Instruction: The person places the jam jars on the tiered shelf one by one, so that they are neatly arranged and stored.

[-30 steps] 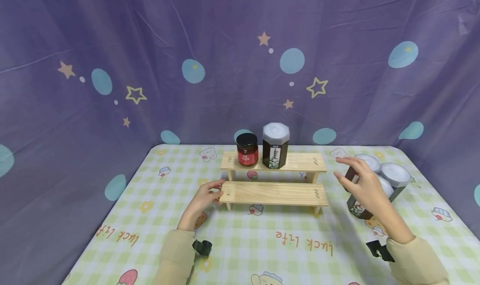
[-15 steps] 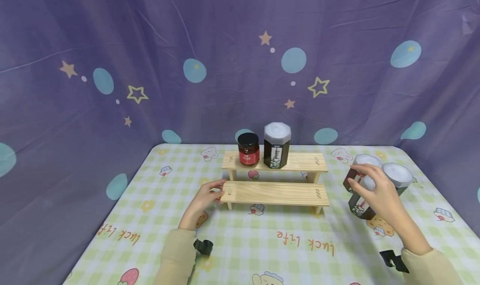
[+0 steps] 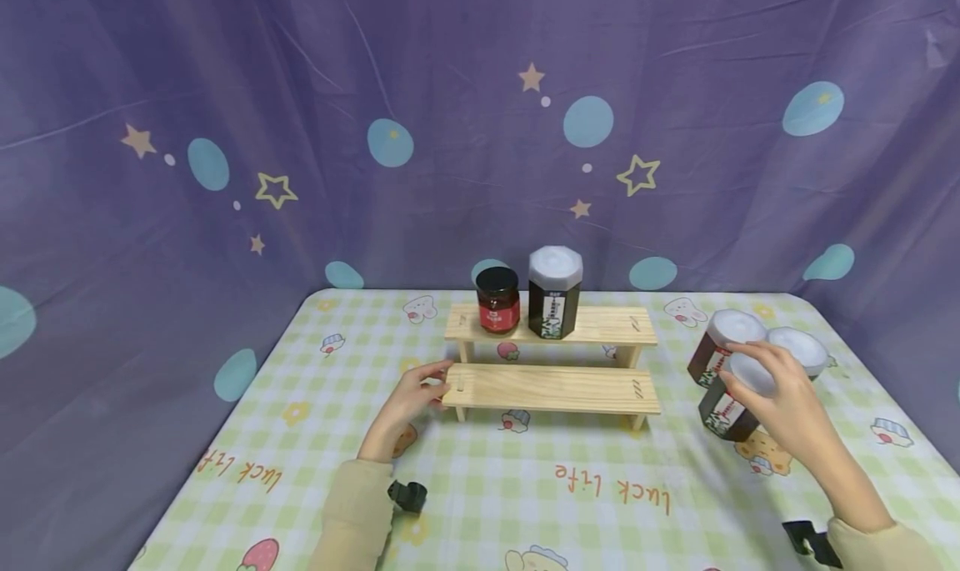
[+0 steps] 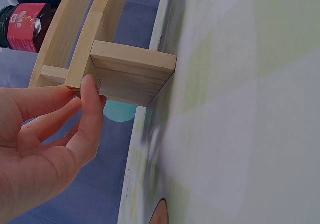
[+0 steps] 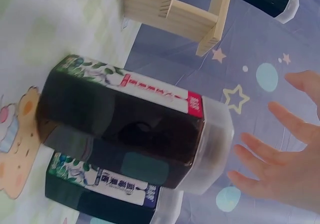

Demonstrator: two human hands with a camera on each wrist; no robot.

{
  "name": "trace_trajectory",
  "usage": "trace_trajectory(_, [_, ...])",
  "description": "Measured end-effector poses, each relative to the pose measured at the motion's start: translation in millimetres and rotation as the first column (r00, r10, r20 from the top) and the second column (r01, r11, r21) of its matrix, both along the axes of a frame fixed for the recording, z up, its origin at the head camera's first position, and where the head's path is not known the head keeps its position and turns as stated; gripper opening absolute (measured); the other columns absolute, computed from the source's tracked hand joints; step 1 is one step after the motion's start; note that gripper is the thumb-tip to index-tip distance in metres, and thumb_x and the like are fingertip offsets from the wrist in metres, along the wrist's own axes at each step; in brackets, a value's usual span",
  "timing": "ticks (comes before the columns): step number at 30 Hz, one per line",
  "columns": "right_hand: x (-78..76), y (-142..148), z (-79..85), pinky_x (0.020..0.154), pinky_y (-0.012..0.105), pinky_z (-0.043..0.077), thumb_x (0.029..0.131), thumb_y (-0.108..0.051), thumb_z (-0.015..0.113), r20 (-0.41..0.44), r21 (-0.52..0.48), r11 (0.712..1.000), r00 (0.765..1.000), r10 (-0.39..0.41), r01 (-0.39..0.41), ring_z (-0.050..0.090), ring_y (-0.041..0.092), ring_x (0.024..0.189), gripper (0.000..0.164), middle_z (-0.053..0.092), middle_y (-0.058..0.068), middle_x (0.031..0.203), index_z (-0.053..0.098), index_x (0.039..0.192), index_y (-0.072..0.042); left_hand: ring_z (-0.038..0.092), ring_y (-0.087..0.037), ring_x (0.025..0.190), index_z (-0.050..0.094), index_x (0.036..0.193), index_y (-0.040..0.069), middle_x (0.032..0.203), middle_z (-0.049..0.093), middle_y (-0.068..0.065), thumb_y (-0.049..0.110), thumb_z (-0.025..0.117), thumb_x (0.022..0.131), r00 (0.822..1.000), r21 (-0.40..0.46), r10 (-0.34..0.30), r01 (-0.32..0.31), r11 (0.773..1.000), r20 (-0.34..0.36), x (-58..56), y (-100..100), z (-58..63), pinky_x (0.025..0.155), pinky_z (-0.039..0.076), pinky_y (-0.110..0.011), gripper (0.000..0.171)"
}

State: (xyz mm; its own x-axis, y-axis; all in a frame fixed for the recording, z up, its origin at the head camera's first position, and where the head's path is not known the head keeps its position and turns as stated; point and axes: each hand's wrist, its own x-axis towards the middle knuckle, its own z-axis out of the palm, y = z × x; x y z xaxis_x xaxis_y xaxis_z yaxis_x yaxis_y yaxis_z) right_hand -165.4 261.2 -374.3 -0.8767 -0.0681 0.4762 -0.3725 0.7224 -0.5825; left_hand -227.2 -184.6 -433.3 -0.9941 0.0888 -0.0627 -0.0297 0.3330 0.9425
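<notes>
My left hand (image 3: pixel 408 400) pinches the left end of the lower step of a two-step wooden rack (image 3: pixel 551 388); thumb and fingertip meet on that end in the left wrist view. My right hand (image 3: pixel 783 400) hovers over a front jar (image 3: pixel 723 417) with dark contents and a frosted white lid, and covers part of it in the head view. In the right wrist view its fingers are spread, apart from the lid (image 5: pixel 212 144). Behind stand two similar lidded jars, a left one (image 3: pixel 705 361) and a right one (image 3: pixel 802 348) partly hidden by the hand.
On the rack's upper step stand a small red-labelled jar with a black lid (image 3: pixel 497 300) and a taller dark jar with a white lid (image 3: pixel 553 292). A checked cloth (image 3: pixel 600 521) covers the table. A purple curtain (image 3: pixel 450 212) hangs behind it.
My right hand has moved right and downward, from left of the jars to above the front one. My left hand stays on the rack's end. The jars stand where they were.
</notes>
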Motion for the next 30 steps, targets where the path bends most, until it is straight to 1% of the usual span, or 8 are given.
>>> trace_trajectory(7, [3.0,7.2,-5.6,0.087,0.069,0.022,0.082,-0.013,0.062,-0.025,0.001,1.000,1.000,-0.008,0.008,0.029,0.051,0.111,0.039,0.037,0.031,0.121,0.052,0.116,0.004,0.053,-0.016,0.065,0.048,0.125,-0.002,0.106,0.049,-0.019,-0.004,0.053,0.084,1.000,0.005,0.003,-0.003,1.000,0.003,-0.9,0.3,0.0,0.062,0.055,-0.035,0.042])
trace_trajectory(16, [5.5,13.7,-13.5,0.081,0.071,0.023,0.080,-0.011,0.064,-0.036,0.025,0.999,0.998,-0.045,0.045,0.028,0.055,0.107,0.042,0.033,0.035,0.120,0.051,0.117,0.003,0.053,-0.017,0.066,0.048,0.125,-0.002,0.106,0.048,-0.020,-0.004,0.053,0.084,1.000,0.015,-0.002,0.001,1.000,0.010,-1.2,-0.3,-0.1,0.063,0.055,-0.037,0.042])
trace_trajectory(24, [8.9,21.8,-22.7,0.081,0.073,0.020,0.080,-0.014,0.065,0.016,0.023,0.996,0.996,-0.082,0.082,0.021,0.057,0.111,0.053,0.026,0.038,0.125,0.043,0.126,0.003,0.053,-0.017,0.064,0.048,0.125,-0.003,0.105,0.049,-0.019,-0.005,0.053,0.084,1.000,0.019,-0.007,0.007,1.000,0.001,-0.4,-0.4,-0.8,0.063,0.055,-0.038,0.042])
trace_trajectory(30, [10.5,25.8,-29.1,0.078,0.074,0.022,0.079,-0.015,0.066,0.048,0.014,0.995,0.994,-0.098,0.098,0.020,0.059,0.112,0.058,0.022,0.039,0.127,0.041,0.129,0.002,0.053,-0.016,0.064,0.048,0.125,-0.003,0.106,0.049,-0.020,-0.005,0.053,0.084,1.000,0.024,-0.005,0.005,1.000,0.008,-1.5,-1.0,-1.4,0.062,0.055,-0.038,0.042])
